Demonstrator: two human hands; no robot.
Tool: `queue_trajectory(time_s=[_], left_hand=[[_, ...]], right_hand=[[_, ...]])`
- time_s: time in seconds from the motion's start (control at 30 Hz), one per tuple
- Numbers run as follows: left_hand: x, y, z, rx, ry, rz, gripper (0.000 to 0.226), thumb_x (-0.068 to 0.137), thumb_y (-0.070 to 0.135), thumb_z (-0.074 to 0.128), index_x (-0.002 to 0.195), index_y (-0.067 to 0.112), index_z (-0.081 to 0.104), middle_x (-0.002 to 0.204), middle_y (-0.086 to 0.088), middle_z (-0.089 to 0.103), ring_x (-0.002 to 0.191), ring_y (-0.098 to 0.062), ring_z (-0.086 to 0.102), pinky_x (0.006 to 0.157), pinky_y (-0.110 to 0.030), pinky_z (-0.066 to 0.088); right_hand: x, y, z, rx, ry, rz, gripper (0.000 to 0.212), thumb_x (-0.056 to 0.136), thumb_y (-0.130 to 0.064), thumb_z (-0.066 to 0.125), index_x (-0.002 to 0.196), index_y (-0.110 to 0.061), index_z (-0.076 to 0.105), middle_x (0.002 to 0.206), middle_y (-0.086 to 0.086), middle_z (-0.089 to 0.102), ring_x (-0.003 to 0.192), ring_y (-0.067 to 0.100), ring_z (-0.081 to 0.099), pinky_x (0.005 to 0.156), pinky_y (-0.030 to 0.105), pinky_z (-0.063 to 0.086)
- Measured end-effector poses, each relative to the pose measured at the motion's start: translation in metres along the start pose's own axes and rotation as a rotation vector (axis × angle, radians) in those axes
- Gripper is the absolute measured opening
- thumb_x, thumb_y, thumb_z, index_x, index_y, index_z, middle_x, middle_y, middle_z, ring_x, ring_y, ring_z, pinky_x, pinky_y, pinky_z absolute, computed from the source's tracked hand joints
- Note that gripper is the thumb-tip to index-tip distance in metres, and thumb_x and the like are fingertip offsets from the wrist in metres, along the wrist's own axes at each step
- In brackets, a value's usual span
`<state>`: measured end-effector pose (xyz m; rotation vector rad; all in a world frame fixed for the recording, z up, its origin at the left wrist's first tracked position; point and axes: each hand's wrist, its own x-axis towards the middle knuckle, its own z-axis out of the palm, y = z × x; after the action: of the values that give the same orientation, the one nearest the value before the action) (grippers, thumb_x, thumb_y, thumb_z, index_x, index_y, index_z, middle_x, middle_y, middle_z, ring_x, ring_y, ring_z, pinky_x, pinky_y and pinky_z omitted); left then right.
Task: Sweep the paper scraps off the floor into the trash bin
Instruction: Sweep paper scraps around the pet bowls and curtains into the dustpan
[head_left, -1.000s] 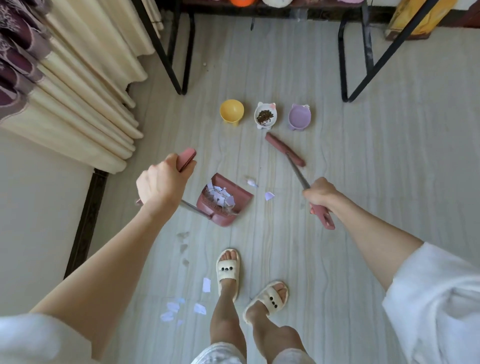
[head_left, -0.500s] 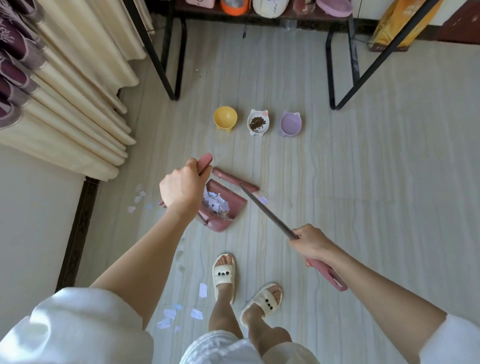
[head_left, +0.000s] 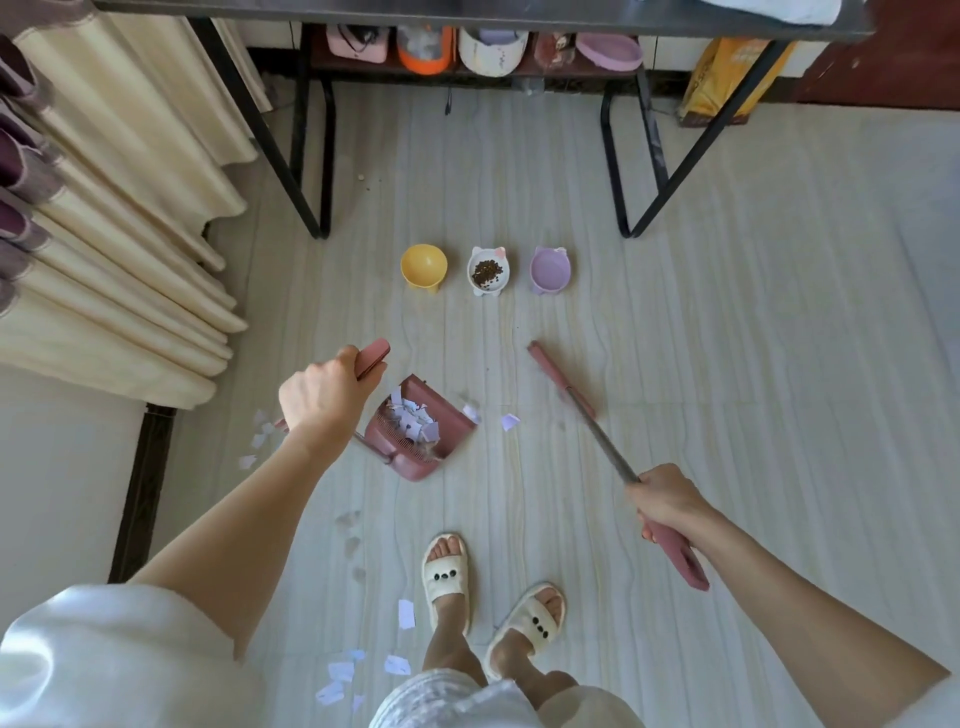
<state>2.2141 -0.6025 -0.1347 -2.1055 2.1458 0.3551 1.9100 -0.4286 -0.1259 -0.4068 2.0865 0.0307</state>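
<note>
L hand (head_left: 323, 396) gripping dustpan handle (head_left: 372, 357), dustpan (head_left: 415, 431) w/ paper scraps (head_left: 413, 419) just beyond, R hand (head_left: 666, 500) gripping broom (head_left: 597, 428), two scraps (head_left: 510, 421) btwn hands, no legible writing

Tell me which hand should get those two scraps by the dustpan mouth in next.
Right. The right hand grips the broom, whose head lies just beyond the scraps; the left hand only steadies the dustpan.

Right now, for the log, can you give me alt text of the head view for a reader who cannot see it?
A person stands on a pale floor, left hand gripping the handle of a pink dustpan holding paper scraps, right hand gripping a pink broom. Two scraps lie between dustpan and broom head, more by the slippered feet; three pet bowls stand beyond.
</note>
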Motion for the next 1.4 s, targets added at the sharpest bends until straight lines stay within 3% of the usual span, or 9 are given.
queue_trajectory(time_s=[0.23,0.33,0.7,1.07,1.27,1.4], left_hand=[[0.028,-0.020,-0.012,-0.005,-0.050,0.079,0.041,0.091,0.054,0.046,0.086,0.014,0.056,0.081,-0.011,0.064,0.072,-0.032,0.053,0.062,-0.029,0.035],[0.033,-0.028,-0.014,-0.016,-0.055,0.115,0.042,0.090,0.055,0.046,0.084,0.014,0.055,0.079,-0.009,0.064,0.070,-0.031,0.054,0.062,-0.029,0.036],[0.026,-0.040,-0.011,-0.010,-0.050,0.216,0.043,0.089,0.059,0.044,0.077,0.018,0.047,0.073,-0.006,0.063,0.070,-0.032,0.060,0.058,-0.028,0.037],[0.026,-0.068,-0.017,-0.012,-0.024,0.169,0.045,0.089,0.059,0.046,0.086,0.015,0.056,0.077,-0.007,0.066,0.076,-0.033,0.063,0.059,-0.027,0.035],[0.024,-0.093,-0.016,0.033,-0.016,0.155,0.046,0.088,0.060,0.047,0.090,0.015,0.059,0.078,-0.006,0.067,0.078,-0.032,0.063,0.060,-0.027,0.034],[0.026,-0.100,-0.018,0.030,-0.001,0.139,0.045,0.088,0.058,0.049,0.091,0.014,0.060,0.081,-0.009,0.068,0.081,-0.034,0.064,0.061,-0.027,0.033]], right_hand=[[-0.004,-0.024,0.028,0.217,-0.074,0.091,0.010,0.093,-0.003,0.046,0.090,0.003,0.053,0.060,0.012,0.049,0.043,0.021,0.047,0.036,0.022,0.037],[-0.015,-0.045,0.045,0.237,-0.140,0.058,0.011,0.092,-0.002,0.044,0.086,0.001,0.052,0.061,0.011,0.047,0.043,0.020,0.046,0.038,0.022,0.038],[-0.044,-0.093,0.056,0.061,-0.325,-0.104,0.009,0.088,-0.009,0.050,0.084,-0.004,0.057,0.055,0.006,0.053,0.037,0.012,0.047,0.038,0.018,0.036],[-0.057,-0.107,0.032,0.052,-0.247,-0.219,0.021,0.088,-0.005,0.049,0.067,-0.007,0.052,0.044,0.003,0.050,0.034,0.014,0.044,0.037,0.019,0.033],[-0.044,-0.124,0.046,0.058,-0.165,-0.209,0.018,0.088,-0.001,0.046,0.071,-0.005,0.048,0.052,0.009,0.046,0.032,0.015,0.042,0.035,0.017,0.031],[-0.023,-0.144,0.073,-0.069,-0.136,-0.226,0.009,0.087,-0.003,0.045,0.079,-0.002,0.050,0.054,0.011,0.049,0.037,0.020,0.048,0.043,0.024,0.040]])
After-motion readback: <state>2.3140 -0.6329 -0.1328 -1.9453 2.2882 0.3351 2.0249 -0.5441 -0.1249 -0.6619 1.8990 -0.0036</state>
